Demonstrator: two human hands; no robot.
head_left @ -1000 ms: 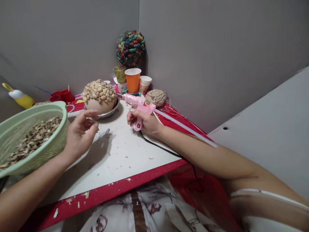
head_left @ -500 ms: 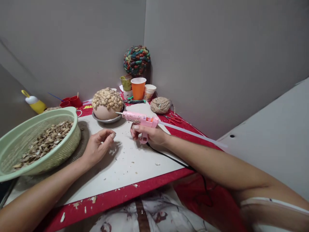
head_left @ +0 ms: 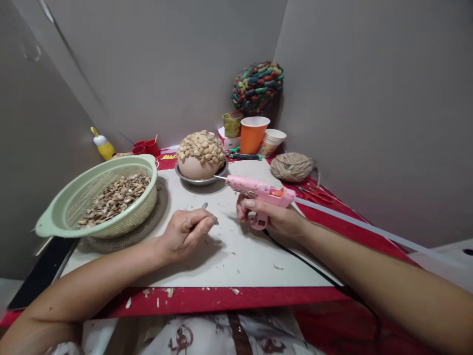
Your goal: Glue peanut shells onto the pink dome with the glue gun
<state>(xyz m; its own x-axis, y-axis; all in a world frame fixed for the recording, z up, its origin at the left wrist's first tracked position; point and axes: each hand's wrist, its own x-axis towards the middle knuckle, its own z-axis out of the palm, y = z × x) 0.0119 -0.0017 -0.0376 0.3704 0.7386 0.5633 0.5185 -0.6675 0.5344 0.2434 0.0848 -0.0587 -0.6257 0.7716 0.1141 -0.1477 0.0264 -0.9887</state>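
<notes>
My right hand (head_left: 271, 214) grips a pink glue gun (head_left: 258, 190) by its handle, with a long translucent glue stick (head_left: 343, 214) out of its back. The metal nozzle points left, close to a shallow metal bowl (head_left: 201, 181). In that bowl rests a smooth beige ball (head_left: 194, 168), its upper part covered with tan shell-like pieces (head_left: 201, 148). My left hand (head_left: 188, 234) hovers low over the white board (head_left: 254, 261), fingers curled and thumb pressed to them. Whatever they hold, if anything, is hidden. A small grey bit shows just behind the knuckles.
A green colander (head_left: 138, 219) of shell pieces (head_left: 114, 199) stands left. Behind are an orange cup (head_left: 253, 135), paper cups (head_left: 273, 142), pliers (head_left: 246, 157), a multicoloured ball (head_left: 258, 86) and red pots (head_left: 151, 147). Twine (head_left: 291, 166) and red scissors (head_left: 320, 196) lie right. A black cord (head_left: 303, 261) trails forward.
The view has swung left, so everything sits further right in the picture. My left hand has closed more, its fingers now curled in. The glue gun stays in my right hand.
</notes>
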